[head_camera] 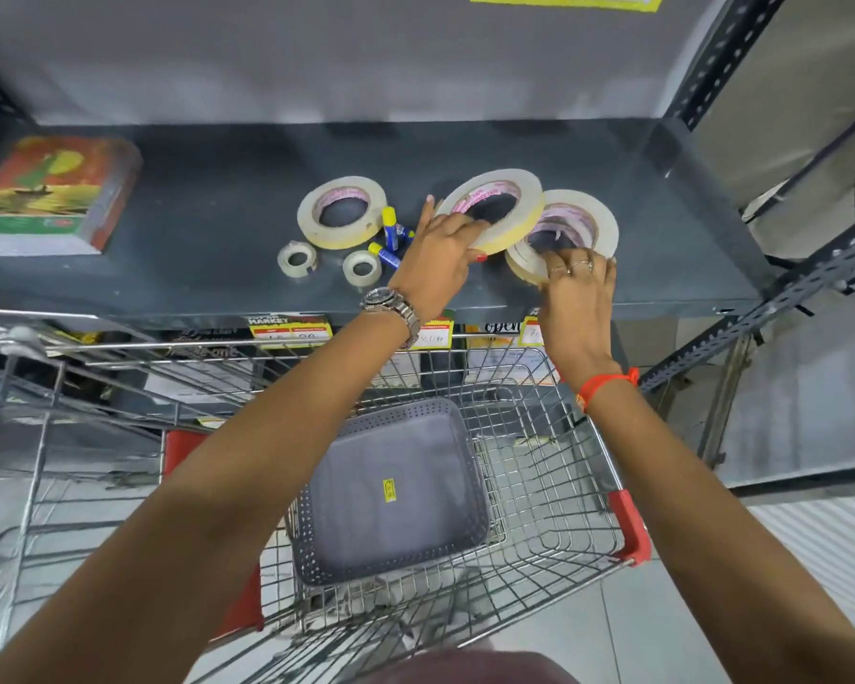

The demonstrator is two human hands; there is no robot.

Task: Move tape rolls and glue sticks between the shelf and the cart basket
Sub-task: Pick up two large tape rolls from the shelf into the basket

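Observation:
On the dark shelf (193,224) lie three large cream tape rolls. My left hand (438,261) grips the middle roll (514,190) by its near rim and holds it tilted up. My right hand (581,288) holds the near edge of the right roll (598,214), which lies flat. The left large roll (339,212) lies untouched. Two small clear tape rolls (297,259) (361,268) sit near the shelf's front edge. Blue glue sticks with yellow caps (390,229) (383,254) lie between the rolls. A grey perforated basket (317,515) sits empty in the wire cart (554,486) below.
A colourful box (50,195) lies at the shelf's left end. Yellow price tags (287,330) hang along the shelf's front edge. A slotted metal upright (726,56) and a diagonal brace stand at the right. The cart's red corner guards (630,525) flank the basket.

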